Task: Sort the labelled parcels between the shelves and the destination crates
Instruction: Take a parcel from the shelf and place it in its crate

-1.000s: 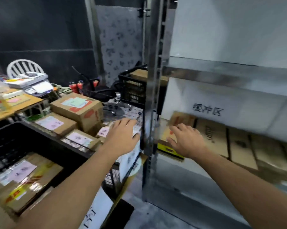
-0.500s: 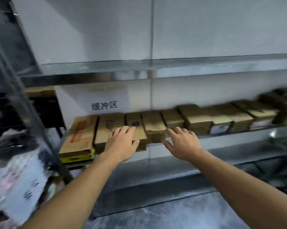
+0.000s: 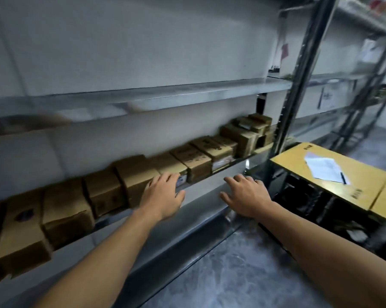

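Observation:
A row of several brown cardboard parcels [image 3: 103, 192] stands along a metal shelf [image 3: 223, 172], running from the lower left up to a small stack [image 3: 252, 130] beside the shelf's upright post. My left hand [image 3: 163, 194] reaches to the front of the row with relaxed fingers, its fingertips at a parcel [image 3: 172, 167] bearing a white label. It holds nothing. My right hand [image 3: 245, 194] hovers with spread fingers in front of the shelf's edge, to the right of the left hand, and holds nothing. The picture is blurred by motion.
An upper shelf [image 3: 143, 96] runs above the parcels. A metal upright post [image 3: 298, 70] stands at the right. Beside it black crates [image 3: 316, 198] carry a yellow cardboard sheet [image 3: 303, 165] with a paper [image 3: 323, 167] and a pen [image 3: 343, 177]. More racking stands at the far right.
The view has swung right along the shelf, away from the crates of parcels on the left. Both hands have travelled right along the row of parcels, still holding nothing.

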`<state>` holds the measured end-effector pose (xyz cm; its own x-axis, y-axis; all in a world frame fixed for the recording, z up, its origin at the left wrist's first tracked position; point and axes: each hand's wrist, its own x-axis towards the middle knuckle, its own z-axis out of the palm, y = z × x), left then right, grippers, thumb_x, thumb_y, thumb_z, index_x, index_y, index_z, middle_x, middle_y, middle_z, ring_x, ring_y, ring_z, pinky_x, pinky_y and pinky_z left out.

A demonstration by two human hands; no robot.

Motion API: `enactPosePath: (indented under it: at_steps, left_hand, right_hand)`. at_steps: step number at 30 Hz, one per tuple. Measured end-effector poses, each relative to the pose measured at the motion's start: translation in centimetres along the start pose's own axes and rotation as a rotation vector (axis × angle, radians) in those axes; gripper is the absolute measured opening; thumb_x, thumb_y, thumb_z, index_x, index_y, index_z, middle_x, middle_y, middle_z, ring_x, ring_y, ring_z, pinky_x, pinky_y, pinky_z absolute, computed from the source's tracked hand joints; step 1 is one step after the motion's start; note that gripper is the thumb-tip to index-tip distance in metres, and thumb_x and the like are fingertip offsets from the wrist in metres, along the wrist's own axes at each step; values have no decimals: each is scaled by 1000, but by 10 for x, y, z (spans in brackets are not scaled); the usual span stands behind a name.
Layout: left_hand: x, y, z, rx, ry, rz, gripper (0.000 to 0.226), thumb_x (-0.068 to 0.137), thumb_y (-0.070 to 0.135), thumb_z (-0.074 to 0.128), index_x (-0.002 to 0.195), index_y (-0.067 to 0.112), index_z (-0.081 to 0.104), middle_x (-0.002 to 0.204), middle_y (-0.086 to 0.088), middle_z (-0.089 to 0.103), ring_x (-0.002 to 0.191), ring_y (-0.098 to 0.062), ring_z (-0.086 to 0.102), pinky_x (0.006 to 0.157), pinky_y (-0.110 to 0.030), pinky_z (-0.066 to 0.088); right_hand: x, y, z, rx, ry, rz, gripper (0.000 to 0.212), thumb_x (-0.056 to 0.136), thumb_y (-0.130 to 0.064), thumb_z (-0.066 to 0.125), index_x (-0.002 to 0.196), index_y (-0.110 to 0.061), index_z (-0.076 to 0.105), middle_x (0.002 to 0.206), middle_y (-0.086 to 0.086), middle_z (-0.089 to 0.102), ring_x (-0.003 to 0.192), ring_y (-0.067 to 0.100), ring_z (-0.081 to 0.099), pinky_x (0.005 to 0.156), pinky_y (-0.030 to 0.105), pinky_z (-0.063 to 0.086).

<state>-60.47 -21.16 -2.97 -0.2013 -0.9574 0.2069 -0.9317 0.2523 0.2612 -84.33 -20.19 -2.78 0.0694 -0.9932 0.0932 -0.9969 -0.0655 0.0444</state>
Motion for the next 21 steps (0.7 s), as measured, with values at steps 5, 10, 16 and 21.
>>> enactPosePath:
  at_steps: [5,10,16,21]
  left_hand:
    - [54,41,28,-32,-35,78,57,97,46,45,149,25,33,151,1,37,136,-23,35,113,-41,32]
    - [101,63,55,-50,-75,123,59,97,46,46,150,25,31,152,2,36,138,-22,33,113,-40,30]
    - [192,85,88,-76,-98,183,56,96,46,44,148,26,33,149,1,38,135,-23,34,110,-41,32]
    - [283,101,108,-73,-114,227,55,97,46,43,147,26,33,149,1,38,135,-24,35,112,-39,30]
  right_hand:
    - [14,60,8,0,-11,110,58,98,-66,36,145,-31,38,144,4,49,132,30,48,104,46,42]
    - [35,95,25,8,-35,147,59,99,-66,34,147,-31,37,142,5,50,130,31,50,102,45,42]
    - [104,143,40,-22,-38,219,57,100,-63,34,145,-28,39,136,6,53,126,31,52,99,45,45]
    - [180,181,38,-47,-44,275,54,101,-61,34,143,-27,40,136,7,51,124,32,52,97,45,45]
